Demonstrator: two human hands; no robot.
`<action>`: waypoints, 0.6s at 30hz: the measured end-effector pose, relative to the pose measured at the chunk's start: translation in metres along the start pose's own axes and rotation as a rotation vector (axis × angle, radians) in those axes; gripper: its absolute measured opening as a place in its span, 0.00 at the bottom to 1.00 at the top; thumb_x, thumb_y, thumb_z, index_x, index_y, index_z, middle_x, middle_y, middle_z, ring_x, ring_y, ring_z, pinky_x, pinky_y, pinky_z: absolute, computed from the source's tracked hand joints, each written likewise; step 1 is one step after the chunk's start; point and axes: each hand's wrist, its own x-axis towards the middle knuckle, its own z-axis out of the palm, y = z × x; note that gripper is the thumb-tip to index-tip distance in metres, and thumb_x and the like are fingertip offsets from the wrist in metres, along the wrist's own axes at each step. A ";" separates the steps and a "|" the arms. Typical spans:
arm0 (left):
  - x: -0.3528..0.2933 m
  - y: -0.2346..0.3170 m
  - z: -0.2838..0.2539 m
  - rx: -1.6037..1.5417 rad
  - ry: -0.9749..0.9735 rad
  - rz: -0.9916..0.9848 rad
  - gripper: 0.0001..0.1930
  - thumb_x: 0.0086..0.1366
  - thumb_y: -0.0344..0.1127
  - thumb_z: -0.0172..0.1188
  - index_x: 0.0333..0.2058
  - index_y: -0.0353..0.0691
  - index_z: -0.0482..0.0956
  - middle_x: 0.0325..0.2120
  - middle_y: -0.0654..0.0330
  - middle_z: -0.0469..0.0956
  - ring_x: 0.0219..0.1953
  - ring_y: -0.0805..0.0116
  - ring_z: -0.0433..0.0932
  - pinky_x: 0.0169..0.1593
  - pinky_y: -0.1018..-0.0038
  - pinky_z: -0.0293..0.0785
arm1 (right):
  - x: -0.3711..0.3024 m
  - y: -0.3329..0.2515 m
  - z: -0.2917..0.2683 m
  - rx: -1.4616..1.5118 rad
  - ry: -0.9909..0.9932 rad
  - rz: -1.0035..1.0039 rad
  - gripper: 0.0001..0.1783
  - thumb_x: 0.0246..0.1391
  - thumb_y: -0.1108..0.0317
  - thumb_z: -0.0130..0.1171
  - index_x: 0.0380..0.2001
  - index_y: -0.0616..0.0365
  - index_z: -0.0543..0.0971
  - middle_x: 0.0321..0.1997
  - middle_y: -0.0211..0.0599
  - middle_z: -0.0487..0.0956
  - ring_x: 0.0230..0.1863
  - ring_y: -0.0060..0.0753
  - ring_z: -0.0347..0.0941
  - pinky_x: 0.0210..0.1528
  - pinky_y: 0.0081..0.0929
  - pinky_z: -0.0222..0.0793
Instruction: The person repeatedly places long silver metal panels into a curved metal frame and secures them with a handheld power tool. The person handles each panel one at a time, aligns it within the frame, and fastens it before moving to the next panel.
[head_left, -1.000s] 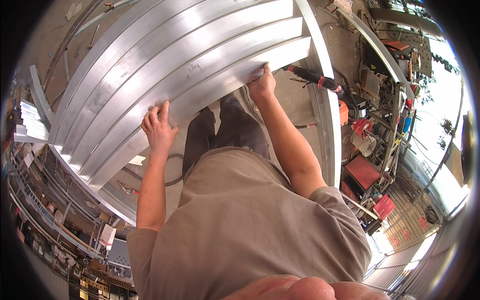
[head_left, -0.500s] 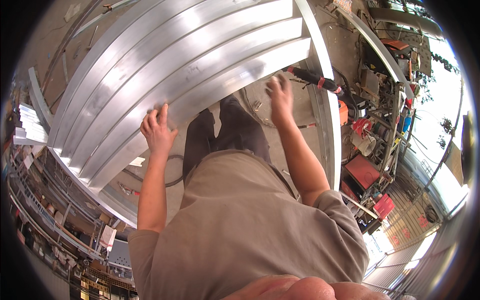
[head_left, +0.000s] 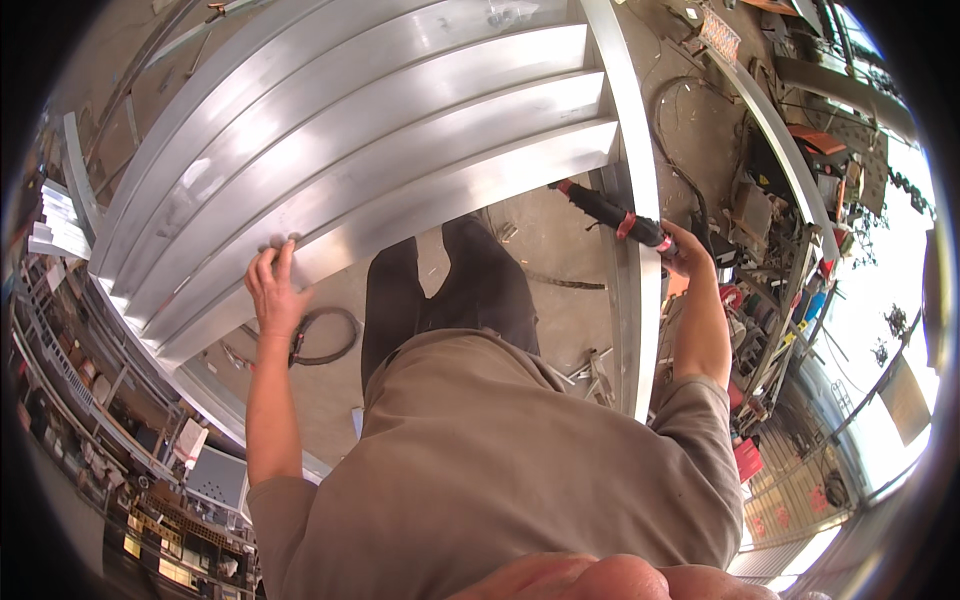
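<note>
A large frame of shiny metal slats (head_left: pixel 440 195) lies in front of me, with a long side rail (head_left: pixel 640 200) along its right. My left hand (head_left: pixel 277 290) rests on the nearest slat toward its left end. Its fingers are stretched over the metal and the thumb stands apart. Across the side rail lies a black welding torch (head_left: pixel 600 207) with red bands, its tip pointing left over the gap below the slats. My right hand (head_left: pixel 688 252), just beyond the rail, is closed around the torch's rear end. Some of its fingers are hidden behind the torch.
My legs (head_left: pixel 450 280) stand within the frame, below the nearest slat. A coiled dark cable (head_left: pixel 330 337) lies on the floor to their left. Cluttered shelves (head_left: pixel 775 310) stand at the right, and racks of metal stock (head_left: pixel 90 400) at the left. Another long metal strip (head_left: pixel 785 140) curves past the far right.
My right hand has moved right, from above the gap to the torch's rear end, and closed on it. My left hand has slid slightly left and nearer along the slats.
</note>
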 end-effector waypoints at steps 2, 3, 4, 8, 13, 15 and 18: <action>0.000 0.002 0.000 -0.003 0.026 0.013 0.53 0.38 0.34 0.81 0.67 0.58 0.69 0.58 0.60 0.63 0.64 0.51 0.62 0.68 0.49 0.60 | 0.022 -0.007 0.002 0.108 -0.084 0.101 0.18 0.71 0.59 0.55 0.59 0.53 0.77 0.53 0.33 0.80 0.43 0.29 0.80 0.49 0.24 0.79; 0.001 0.002 0.000 0.003 0.032 0.017 0.52 0.38 0.33 0.80 0.67 0.58 0.69 0.57 0.60 0.63 0.64 0.50 0.62 0.67 0.49 0.61 | 0.029 -0.012 0.000 0.038 -0.068 0.195 0.21 0.72 0.53 0.52 0.59 0.53 0.77 0.53 0.35 0.82 0.46 0.30 0.81 0.50 0.26 0.79; 0.001 0.003 -0.001 0.008 0.029 0.014 0.52 0.38 0.33 0.80 0.67 0.57 0.69 0.57 0.60 0.63 0.63 0.50 0.62 0.67 0.49 0.61 | 0.041 -0.010 0.007 0.098 -0.125 0.185 0.23 0.72 0.49 0.50 0.56 0.55 0.80 0.48 0.34 0.84 0.46 0.30 0.81 0.49 0.27 0.78; 0.002 0.004 0.001 0.018 0.036 0.011 0.53 0.37 0.32 0.79 0.67 0.57 0.69 0.57 0.59 0.63 0.63 0.50 0.63 0.67 0.50 0.62 | 0.074 -0.007 0.007 -0.015 -0.193 0.022 0.24 0.69 0.52 0.53 0.52 0.60 0.83 0.47 0.36 0.86 0.45 0.32 0.82 0.51 0.30 0.76; -0.001 0.002 0.000 0.012 0.020 0.003 0.53 0.36 0.31 0.80 0.67 0.57 0.69 0.58 0.59 0.63 0.64 0.50 0.63 0.68 0.50 0.62 | 0.073 0.010 -0.001 0.258 -0.110 0.074 0.19 0.65 0.57 0.56 0.48 0.61 0.83 0.44 0.38 0.86 0.42 0.36 0.82 0.45 0.35 0.79; -0.002 0.001 0.000 0.017 0.000 -0.007 0.53 0.36 0.31 0.80 0.67 0.57 0.69 0.58 0.59 0.63 0.64 0.51 0.63 0.68 0.50 0.61 | 0.048 0.013 -0.014 0.461 -0.185 -0.013 0.16 0.61 0.61 0.60 0.45 0.60 0.80 0.38 0.39 0.84 0.38 0.40 0.82 0.38 0.40 0.81; -0.003 -0.001 0.002 0.011 0.015 -0.004 0.54 0.36 0.31 0.80 0.67 0.58 0.69 0.59 0.60 0.63 0.65 0.51 0.62 0.69 0.50 0.61 | -0.012 0.015 -0.031 0.885 0.051 -0.172 0.14 0.58 0.65 0.60 0.44 0.61 0.78 0.36 0.37 0.82 0.36 0.38 0.80 0.42 0.36 0.79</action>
